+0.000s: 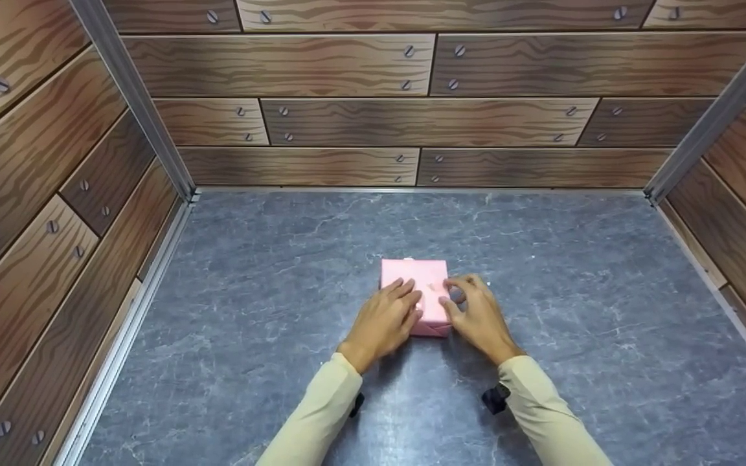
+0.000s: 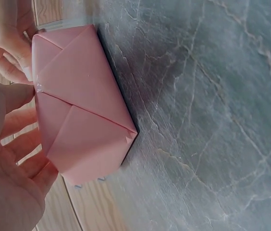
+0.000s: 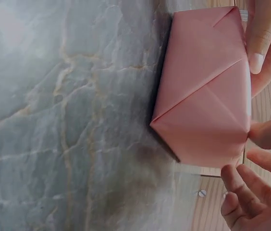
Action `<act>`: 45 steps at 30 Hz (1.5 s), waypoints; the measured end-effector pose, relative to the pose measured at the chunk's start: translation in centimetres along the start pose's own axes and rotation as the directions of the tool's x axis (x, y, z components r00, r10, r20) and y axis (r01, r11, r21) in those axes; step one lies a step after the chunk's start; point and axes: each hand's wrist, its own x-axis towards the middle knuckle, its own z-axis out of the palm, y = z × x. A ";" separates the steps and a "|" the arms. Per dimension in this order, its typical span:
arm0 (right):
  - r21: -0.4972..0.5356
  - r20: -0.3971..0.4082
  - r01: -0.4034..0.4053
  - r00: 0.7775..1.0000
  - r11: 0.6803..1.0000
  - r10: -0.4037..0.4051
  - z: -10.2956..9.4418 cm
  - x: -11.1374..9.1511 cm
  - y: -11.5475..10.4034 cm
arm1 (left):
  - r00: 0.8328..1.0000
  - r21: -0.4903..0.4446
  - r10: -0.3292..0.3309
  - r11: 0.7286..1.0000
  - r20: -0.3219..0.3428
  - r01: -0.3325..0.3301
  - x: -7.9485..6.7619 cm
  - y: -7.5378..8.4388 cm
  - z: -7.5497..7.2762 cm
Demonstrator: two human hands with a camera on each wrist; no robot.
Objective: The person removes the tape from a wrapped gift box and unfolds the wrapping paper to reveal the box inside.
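A box wrapped in pink paper (image 1: 412,268) lies on the grey surface. My left hand (image 1: 383,317) rests on its top from the left, fingers extended across the paper. At the right edge, the thumb and index fingertips of my right hand (image 1: 480,317) touch the box, bent with a gap between them. Folded triangular flaps cross the near end of the pink box (image 2: 85,82) in the left wrist view. The right wrist view has the same box (image 3: 203,86), with right fingertips at its upper corner. Any small piece under the fingertips cannot be made out.
The marbled grey tabletop (image 1: 282,259) spreads around the box. Wood-patterned walls (image 1: 347,65) stand at the back and both sides, with metal rails (image 1: 153,110) in the corners. A dark wrist device (image 1: 495,398) sits below the right sleeve.
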 end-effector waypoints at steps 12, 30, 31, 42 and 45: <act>-0.104 -0.104 -0.004 0.995 0.995 -0.007 1.3 0.5 -0.9 | 1.000 0.013 -0.018 1.000 0.017 0.018 0.1 0.3 0.0; -0.205 -0.181 0.052 0.979 0.977 -0.090 2.0 1.1 -1.5 | 1.000 0.009 -0.026 1.000 0.010 0.026 0.1 0.4 -0.3; -0.205 -0.181 0.051 0.979 0.977 -0.089 2.0 1.1 -1.5 | 1.000 0.010 -0.024 1.000 0.009 0.024 0.1 0.4 -0.3; -0.209 -0.193 0.023 0.979 0.978 -0.064 2.0 1.3 -1.3 | 1.000 0.020 -0.020 1.000 0.009 0.019 0.1 0.3 -0.2; -0.207 -0.196 0.014 0.979 0.978 -0.056 1.9 1.2 -1.2 | 1.000 0.014 -0.027 1.000 0.016 0.026 0.1 0.2 -0.3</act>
